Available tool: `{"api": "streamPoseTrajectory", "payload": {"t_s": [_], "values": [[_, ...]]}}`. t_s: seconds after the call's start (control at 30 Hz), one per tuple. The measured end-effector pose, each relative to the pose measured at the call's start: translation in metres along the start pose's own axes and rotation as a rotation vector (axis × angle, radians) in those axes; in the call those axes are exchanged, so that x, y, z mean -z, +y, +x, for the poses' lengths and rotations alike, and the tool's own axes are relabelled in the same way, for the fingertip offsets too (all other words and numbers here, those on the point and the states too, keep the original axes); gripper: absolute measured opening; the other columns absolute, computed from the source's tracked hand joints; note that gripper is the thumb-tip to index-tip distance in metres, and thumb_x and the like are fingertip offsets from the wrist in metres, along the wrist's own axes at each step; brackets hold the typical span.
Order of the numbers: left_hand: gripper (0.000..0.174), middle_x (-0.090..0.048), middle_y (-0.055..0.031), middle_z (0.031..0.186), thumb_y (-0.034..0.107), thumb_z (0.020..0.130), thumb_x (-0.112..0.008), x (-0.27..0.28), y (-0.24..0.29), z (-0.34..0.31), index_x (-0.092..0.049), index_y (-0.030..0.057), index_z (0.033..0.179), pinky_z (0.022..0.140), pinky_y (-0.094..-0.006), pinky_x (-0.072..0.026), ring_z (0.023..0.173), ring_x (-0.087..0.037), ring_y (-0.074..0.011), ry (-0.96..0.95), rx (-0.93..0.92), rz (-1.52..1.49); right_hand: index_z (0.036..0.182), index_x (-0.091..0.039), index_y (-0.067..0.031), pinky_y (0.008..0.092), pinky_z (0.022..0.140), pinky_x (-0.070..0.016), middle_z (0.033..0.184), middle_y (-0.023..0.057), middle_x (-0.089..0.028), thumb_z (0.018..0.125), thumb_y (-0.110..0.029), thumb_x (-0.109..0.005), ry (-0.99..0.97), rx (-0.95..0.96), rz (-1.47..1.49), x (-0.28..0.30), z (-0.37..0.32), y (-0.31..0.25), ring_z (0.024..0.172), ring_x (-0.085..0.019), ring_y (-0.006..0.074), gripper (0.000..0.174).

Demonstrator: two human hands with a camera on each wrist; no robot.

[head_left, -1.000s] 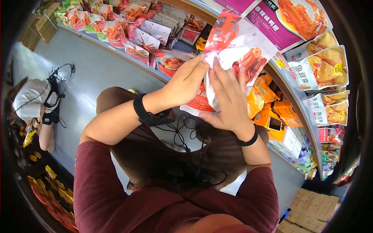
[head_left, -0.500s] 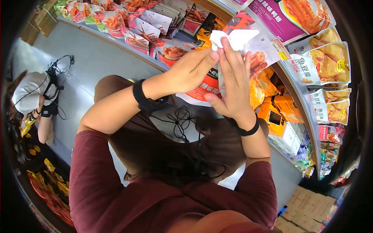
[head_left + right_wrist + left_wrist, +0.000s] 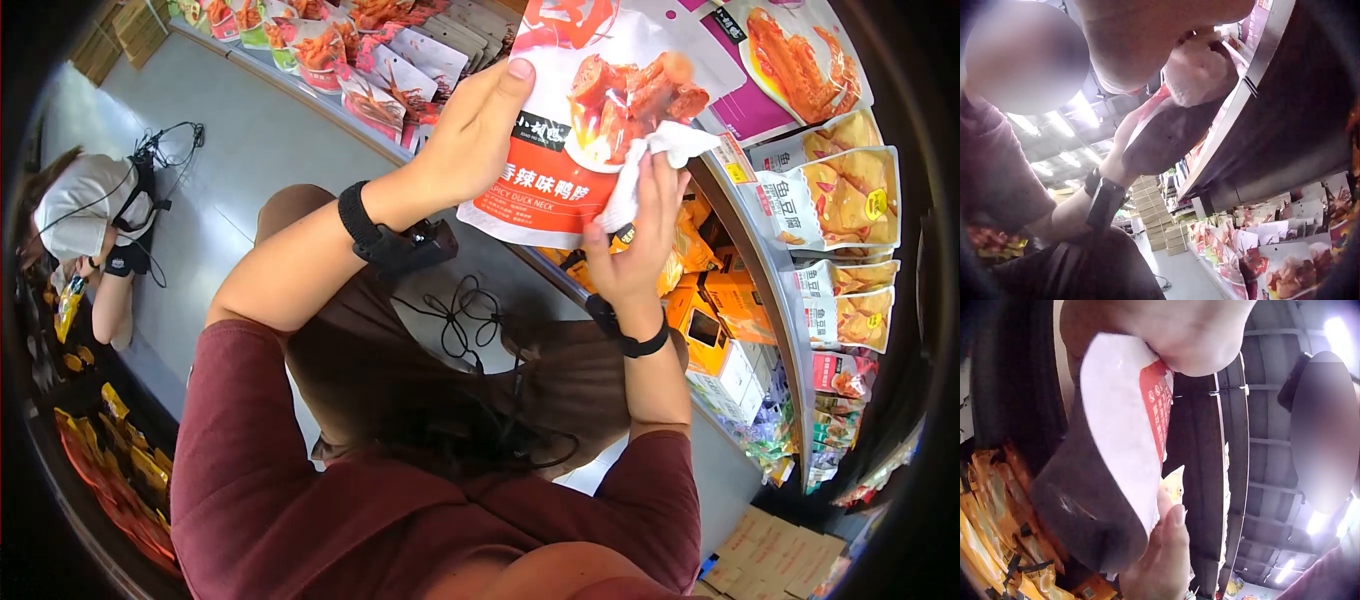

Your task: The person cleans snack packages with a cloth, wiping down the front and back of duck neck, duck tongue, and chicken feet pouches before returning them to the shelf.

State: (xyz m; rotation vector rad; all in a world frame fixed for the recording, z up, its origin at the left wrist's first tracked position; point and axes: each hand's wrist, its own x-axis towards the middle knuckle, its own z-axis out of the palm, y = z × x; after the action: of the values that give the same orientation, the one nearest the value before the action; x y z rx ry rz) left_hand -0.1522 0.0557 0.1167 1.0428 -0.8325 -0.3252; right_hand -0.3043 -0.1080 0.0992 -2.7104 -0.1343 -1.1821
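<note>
In the head view, my left hand (image 3: 465, 140) grips the left edge of a red and white spicy duck neck pouch (image 3: 545, 165), thumb on its printed front. The pouch is raised in front of the shelf, face toward me. At its lower right edge, my right hand (image 3: 642, 235) holds a crumpled white cloth (image 3: 622, 195) against it, fingers over the cloth and thumb low at the corner. The left wrist view catches the pouch (image 3: 1116, 419) edge-on, bowed, with the right hand (image 3: 1160, 559) at its far edge. From the right wrist, the bunched cloth (image 3: 1200, 75) shows beside the pouch's dark back.
A curved shelf edge (image 3: 765, 240) runs along the right, with fish tofu pouches (image 3: 835, 200) above and orange packets (image 3: 690, 245) below. More snack pouches (image 3: 320, 50) line the upper left. Another person (image 3: 95, 210) crouches at left. Looped black cables (image 3: 460, 315) lie near my legs.
My left hand has moved up the pouch's left edge, showing more of its front. The right hand has brought the white cloth from the pouch's middle to its lower right edge.
</note>
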Motion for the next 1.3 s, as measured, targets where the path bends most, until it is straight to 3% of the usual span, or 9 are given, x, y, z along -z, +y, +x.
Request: {"api": "streamPoseTrajectory", "payload": {"t_s": [0.2,0.37,0.57,0.7,0.87,1.0,1.07,1.17,1.3], "values": [[0.047,-0.064,-0.0041,0.097,0.038,0.103,-0.034,-0.001,-0.020,0.002,-0.055,-0.0031,0.111,0.081,-0.0261,-0.0448,0.089,-0.055,-0.0089,0.101,-0.005,-0.009,0.132,-0.047,0.0039,0.0581,0.109,-0.0203,0.139,0.0229,-0.044,0.080,-0.046,-0.066,-0.214,0.065,0.082,-0.006,-0.004,-0.033,0.126,-0.042,0.0420,0.074],[0.046,-0.061,-0.0029,0.095,0.036,0.104,-0.032,-0.005,-0.013,-0.006,-0.055,-0.0033,0.112,0.078,-0.0253,-0.0439,0.087,-0.051,-0.0076,0.063,-0.009,0.008,0.138,-0.041,-0.0017,0.0579,0.112,-0.0045,0.145,0.0208,-0.038,0.082,-0.052,-0.060,-0.412,0.171,-0.213,-0.011,-0.005,-0.053,0.136,-0.032,0.0387,0.077],[0.045,-0.063,-0.0043,0.102,0.034,0.104,-0.032,-0.011,-0.010,-0.004,-0.053,-0.0037,0.117,0.083,-0.0261,-0.0449,0.093,-0.054,-0.0080,0.090,-0.011,-0.218,0.139,-0.040,0.0006,0.0608,0.110,-0.0072,0.142,0.0216,-0.041,0.085,-0.046,-0.057,-0.065,-0.010,-0.150,0.005,0.005,-0.009,0.133,-0.035,0.0383,0.073],[0.035,-0.064,-0.0054,0.104,0.026,0.102,-0.040,-0.011,-0.026,0.001,-0.055,-0.0034,0.116,0.084,-0.0274,-0.0451,0.093,-0.055,-0.0089,-0.023,-0.039,-0.122,0.106,-0.064,-0.0002,0.0422,0.090,-0.0437,0.109,0.0177,-0.061,0.076,0.003,-0.054,0.010,0.050,-0.068,0.013,0.010,0.005,0.102,-0.056,0.0335,0.031],[0.031,-0.064,-0.0195,0.091,0.026,0.098,-0.047,-0.006,-0.030,-0.004,-0.058,-0.0018,0.110,0.076,-0.0348,-0.0464,0.080,-0.059,-0.0260,-0.315,0.032,0.242,0.088,-0.064,-0.0010,0.0321,0.071,-0.0492,0.083,0.0141,-0.065,0.073,0.004,-0.052,-0.065,-0.157,0.165,0.054,0.007,0.050,0.075,-0.063,0.0262,0.020],[0.034,-0.060,-0.0183,0.084,0.028,0.099,-0.047,0.002,-0.057,-0.001,-0.057,-0.0021,0.112,0.071,-0.0355,-0.0439,0.076,-0.056,-0.0240,-0.487,0.124,0.364,0.105,-0.064,0.0001,0.0294,0.070,-0.0482,0.080,0.0129,-0.064,0.079,-0.005,-0.064,0.023,-0.261,0.110,0.067,0.004,0.045,0.075,-0.062,0.0205,0.026],[0.034,-0.061,-0.0184,0.082,0.028,0.099,-0.047,0.006,-0.071,-0.001,-0.058,-0.0021,0.109,0.069,-0.0368,-0.0441,0.073,-0.056,-0.0244,-0.542,0.050,0.451,0.112,-0.062,0.0016,0.0295,0.072,-0.0487,0.087,0.0133,-0.065,0.079,-0.013,-0.071,-0.025,-0.419,0.168,0.068,0.002,0.043,0.078,-0.062,0.0196,0.038],[0.034,-0.061,-0.0198,0.083,0.029,0.099,-0.047,0.011,-0.060,0.004,-0.060,-0.0018,0.105,0.070,-0.0381,-0.0449,0.074,-0.058,-0.0282,-0.696,0.144,0.531,0.111,-0.062,-0.0002,0.0349,0.078,-0.0491,0.100,0.0143,-0.064,0.069,-0.023,-0.081,-0.398,-0.259,-0.008,0.062,0.015,0.040,0.085,-0.063,0.0264,0.051],[0.033,-0.061,-0.0206,0.083,0.029,0.097,-0.049,0.018,-0.064,0.007,-0.060,-0.0022,0.103,0.071,-0.0392,-0.0451,0.076,-0.057,-0.0332,-0.791,0.125,0.579,0.091,-0.067,-0.0001,0.0341,0.064,-0.0474,0.071,0.0128,-0.064,0.080,-0.029,-0.073,-0.723,-0.504,0.317,0.038,-0.014,0.058,0.065,-0.062,0.0247,0.032]]}}
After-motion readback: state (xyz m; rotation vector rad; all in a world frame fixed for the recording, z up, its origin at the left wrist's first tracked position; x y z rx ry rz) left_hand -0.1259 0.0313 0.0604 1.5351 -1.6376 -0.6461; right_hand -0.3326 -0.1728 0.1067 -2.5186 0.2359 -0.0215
